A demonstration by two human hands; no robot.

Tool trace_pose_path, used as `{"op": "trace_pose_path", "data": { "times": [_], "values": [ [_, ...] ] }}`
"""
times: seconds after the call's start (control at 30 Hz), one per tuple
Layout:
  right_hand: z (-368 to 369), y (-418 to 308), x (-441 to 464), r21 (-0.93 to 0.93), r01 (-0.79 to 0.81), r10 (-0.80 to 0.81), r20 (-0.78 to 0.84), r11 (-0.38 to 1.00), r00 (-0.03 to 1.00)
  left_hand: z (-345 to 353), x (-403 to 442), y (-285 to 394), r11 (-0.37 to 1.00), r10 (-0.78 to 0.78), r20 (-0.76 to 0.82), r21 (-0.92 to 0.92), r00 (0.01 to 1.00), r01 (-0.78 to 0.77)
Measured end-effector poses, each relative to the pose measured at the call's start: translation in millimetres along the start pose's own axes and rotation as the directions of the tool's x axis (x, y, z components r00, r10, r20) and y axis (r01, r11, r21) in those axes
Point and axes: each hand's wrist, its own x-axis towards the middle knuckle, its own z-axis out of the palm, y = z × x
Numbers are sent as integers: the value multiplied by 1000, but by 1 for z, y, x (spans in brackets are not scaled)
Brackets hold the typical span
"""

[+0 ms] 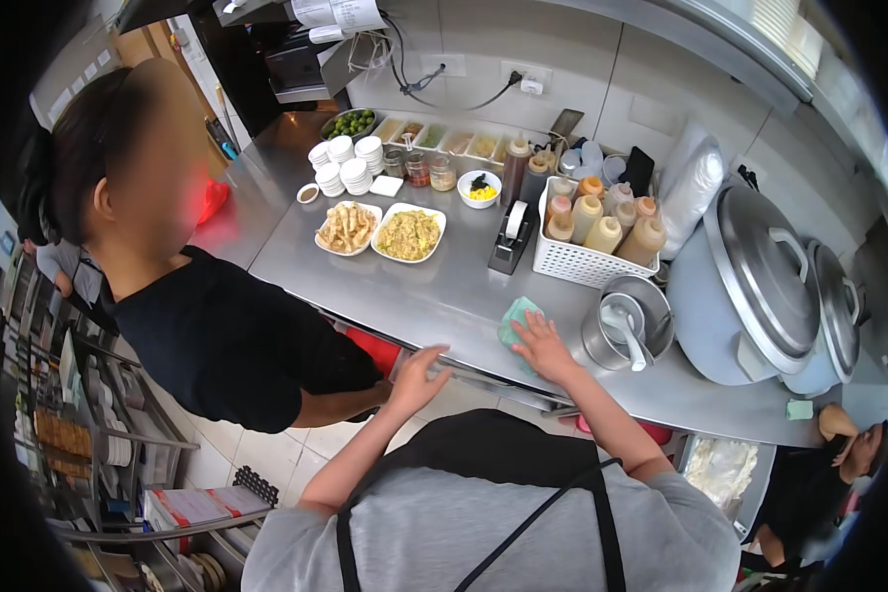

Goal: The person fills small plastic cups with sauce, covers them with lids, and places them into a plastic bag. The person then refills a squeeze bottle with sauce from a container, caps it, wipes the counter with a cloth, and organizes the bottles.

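Observation:
My right hand (542, 347) lies flat with fingers spread on a light green cloth (518, 322), which rests on the steel counter (444, 296) near its front edge. Part of the cloth is hidden under the palm. My left hand (420, 379) is held at the counter's front edge, fingers apart and nothing in it. Beyond it stand a white dish of light strips of food (348, 228) and a white dish of yellowish shredded food (410, 235). A black tape dispenser (509, 242) stands behind the cloth. A metal pot (629, 326) with a white-handled ladle (626, 331) is right of my right hand.
A white basket (587, 271) holds several sauce bottles. Large lidded cookers (740, 296) fill the right side. Stacked small white dishes (340, 178), jars (417, 170) and a condiment tray (454, 141) line the back. A person in black (227, 335) stands close at my left; another person's arm (839, 434) shows at far right.

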Motion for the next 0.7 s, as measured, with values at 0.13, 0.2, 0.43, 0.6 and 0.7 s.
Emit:
{"op": "trace_pose_path", "data": {
  "times": [0.13, 0.2, 0.43, 0.6, 0.7],
  "values": [
    [51, 2, 23, -180, 90, -73, 99, 980, 992, 24, -42, -60, 938, -309, 135, -123, 942, 325],
    [63, -16, 53, -170, 145, -130, 95, 975, 987, 32, -62, -73, 919, -372, 171, -73, 912, 389],
    [106, -15, 173, -129, -26, 7, -145, 991, 989, 56, -152, -145, 731, -678, 44, 136, 733, 668],
    [113, -6, 239, -158, -302, 275, -170, 940, 946, 71, -280, -195, 488, -864, -62, 146, 500, 861],
    [113, -6, 259, -249, -411, 356, -239, 877, 904, 71, -317, -187, 363, -927, -39, 156, 373, 918]
  ]
}}
